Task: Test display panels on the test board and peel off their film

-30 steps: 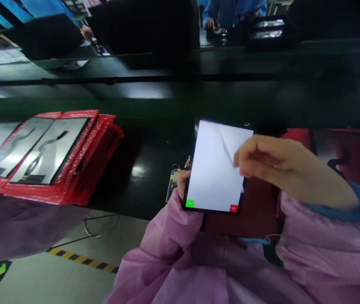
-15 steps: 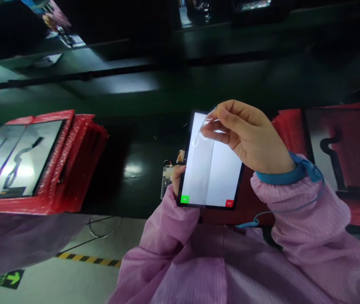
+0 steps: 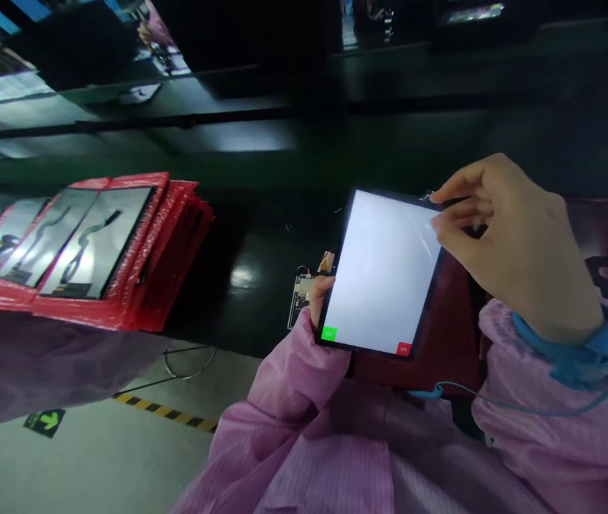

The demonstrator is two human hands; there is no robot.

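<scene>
Floor sign [image 3: 44,422]: green arrow [image 3: 50,420]. Screen [image 3: 382,268]: green label [image 3: 329,333], red label [image 3: 404,349], lettering illegible.

Single head-worn view, forward and down, close over the hands [image 3: 518,232] and dark bench [image 3: 261,246]

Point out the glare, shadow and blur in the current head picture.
Head view: the lit screen glows bright white, with faint pale streaks near its upper right corner; head view: a glare patch shines on the dark tabletop; head view: much of the background along the top sinks into shadow, and the sleeve at lower left looks soft.
</scene>
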